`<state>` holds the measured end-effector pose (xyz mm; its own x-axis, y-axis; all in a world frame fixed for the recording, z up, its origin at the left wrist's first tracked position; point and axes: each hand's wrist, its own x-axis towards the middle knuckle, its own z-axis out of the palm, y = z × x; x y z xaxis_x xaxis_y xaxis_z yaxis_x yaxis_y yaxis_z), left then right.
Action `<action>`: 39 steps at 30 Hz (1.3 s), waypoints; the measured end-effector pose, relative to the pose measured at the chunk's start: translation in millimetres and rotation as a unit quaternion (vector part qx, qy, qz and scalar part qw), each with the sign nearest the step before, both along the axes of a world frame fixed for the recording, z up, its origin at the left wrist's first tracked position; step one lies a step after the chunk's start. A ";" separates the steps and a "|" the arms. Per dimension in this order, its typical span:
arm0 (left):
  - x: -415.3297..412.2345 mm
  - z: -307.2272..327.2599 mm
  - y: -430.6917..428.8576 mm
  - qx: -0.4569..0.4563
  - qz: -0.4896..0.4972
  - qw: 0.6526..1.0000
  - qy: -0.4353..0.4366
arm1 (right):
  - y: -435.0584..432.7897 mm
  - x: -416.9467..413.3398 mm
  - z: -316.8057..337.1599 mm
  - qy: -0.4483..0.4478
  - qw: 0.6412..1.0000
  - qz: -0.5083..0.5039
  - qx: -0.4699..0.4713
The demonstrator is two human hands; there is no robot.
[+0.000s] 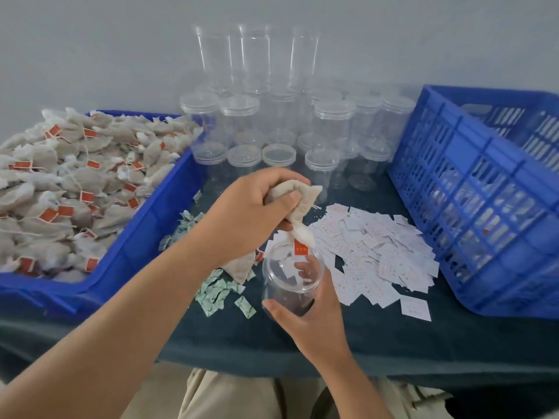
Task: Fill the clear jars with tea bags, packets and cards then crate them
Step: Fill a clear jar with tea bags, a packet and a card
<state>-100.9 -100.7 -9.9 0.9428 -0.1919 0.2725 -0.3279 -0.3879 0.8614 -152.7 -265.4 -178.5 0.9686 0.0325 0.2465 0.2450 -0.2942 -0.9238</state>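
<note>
Beige trousers (230, 397) show below the near edge of the tabletop (393, 337), which is covered in dark teal cloth. Just above that edge the right hand (314, 313) curls round a clear jar (292, 273), tilted with its open mouth towards the left hand (248, 216). The left hand pinches a bunched tea bag (293, 201) over the mouth, and the bag's red tag (301, 247) hangs at the rim. Green packets (217, 288) lie scattered left of the jar and white cards (378, 255) are heaped to its right. A blue tray (145, 225) piled with tea bags (60, 182) stands on the left, a blue crate (484, 207) on the right. Empty jars (302, 131) (some lidded, some stacked) cluster at the back against a pale grey wall (90, 40).
</note>
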 end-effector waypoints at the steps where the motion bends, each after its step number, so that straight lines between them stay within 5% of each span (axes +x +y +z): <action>1: -1.8 -5.6 -2.9 0.039 -0.014 0.999 0.002 | 0.2 -0.2 0.8 -0.002 1.000 0.001 0.000; 5: -6.1 -21.5 -8.5 0.182 -0.004 0.983 -0.001 | -0.7 0.3 -0.4 0.000 1.000 0.004 0.021; 10: -3.1 -19.0 -3.3 0.170 0.047 0.984 0.002 | 0.0 0.3 -2.7 0.002 1.000 -0.006 0.008; 19: -7.1 -19.3 -10.2 0.390 -0.063 0.918 0.030 | 0.8 0.1 -2.3 0.011 1.000 0.001 0.022; 34: 3.2 -26.8 25.6 0.113 -0.041 0.987 0.103 | 0.6 -0.8 -0.3 0.010 1.000 -0.006 0.024; 39: -2.5 -37.2 21.0 0.126 -0.018 0.987 0.100 | 1.4 -1.2 -1.3 0.003 1.000 0.000 0.010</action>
